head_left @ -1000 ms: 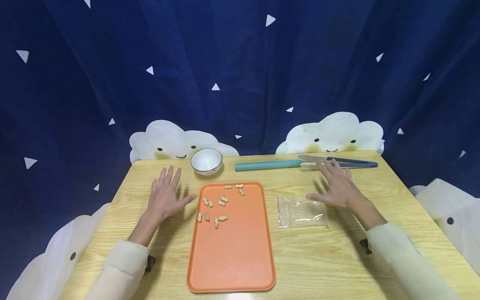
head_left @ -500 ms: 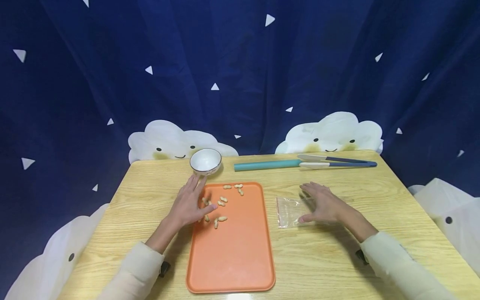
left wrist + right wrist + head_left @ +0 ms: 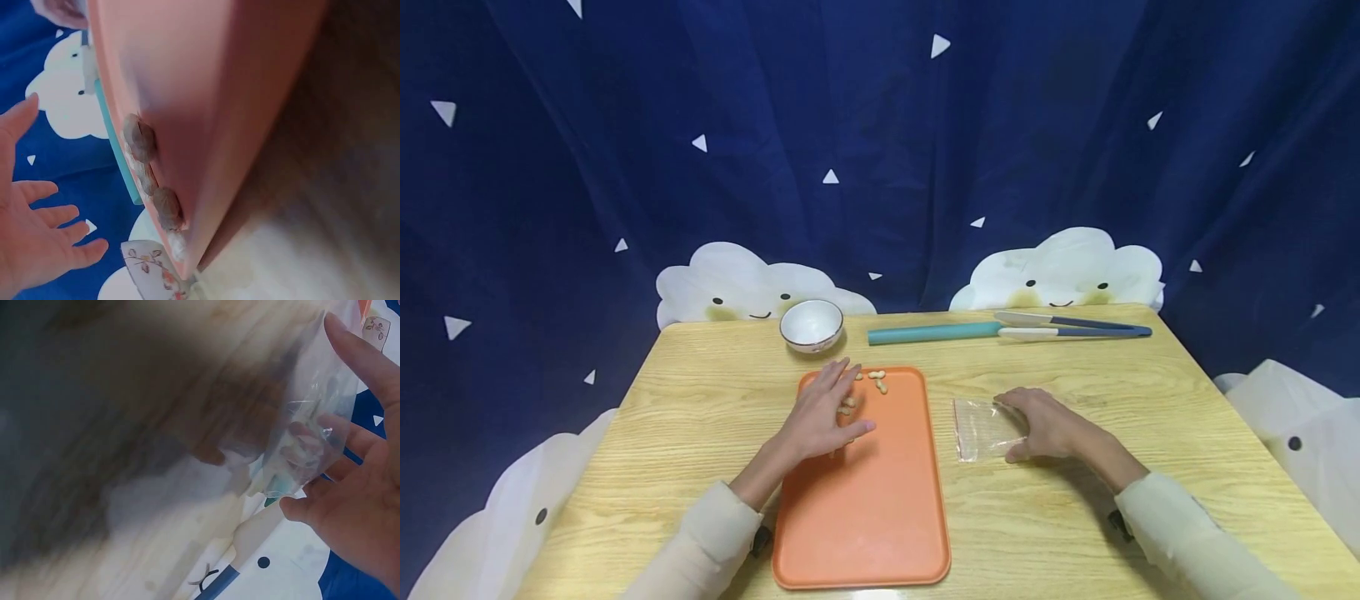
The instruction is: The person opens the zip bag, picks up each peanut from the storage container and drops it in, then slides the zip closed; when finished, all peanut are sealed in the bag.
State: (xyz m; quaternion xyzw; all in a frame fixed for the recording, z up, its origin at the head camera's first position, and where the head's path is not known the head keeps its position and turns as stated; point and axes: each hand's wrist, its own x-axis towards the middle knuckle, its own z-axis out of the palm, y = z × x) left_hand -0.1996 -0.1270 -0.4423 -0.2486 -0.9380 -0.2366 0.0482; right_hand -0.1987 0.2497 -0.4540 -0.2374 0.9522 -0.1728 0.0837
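Note:
Over the upper part of the orange tray (image 3: 865, 517), my left hand (image 3: 820, 417) hovers with its fingers spread, holding nothing. It hides some of the peanuts (image 3: 880, 387) on the tray; in the left wrist view several peanuts (image 3: 140, 137) lie along the tray's edge, apart from the fingers. My right hand (image 3: 1048, 425) is down at a clear zip bag (image 3: 977, 429) lying right of the tray. In the right wrist view the bag's film (image 3: 312, 425) bulges up between thumb and curved fingers, which grip it from its right end.
A white bowl (image 3: 812, 323) stands behind the tray at the table's back edge. To its right lie a teal stick (image 3: 932, 332) and blue-and-white tongs (image 3: 1090, 332). A dark blue curtain (image 3: 880, 150) hangs behind the wooden table (image 3: 700, 392).
My left hand has moved right from beside the tray to above the peanuts. My right hand has come down and toward me from near the tongs, and its fingers have closed in on the zip bag.

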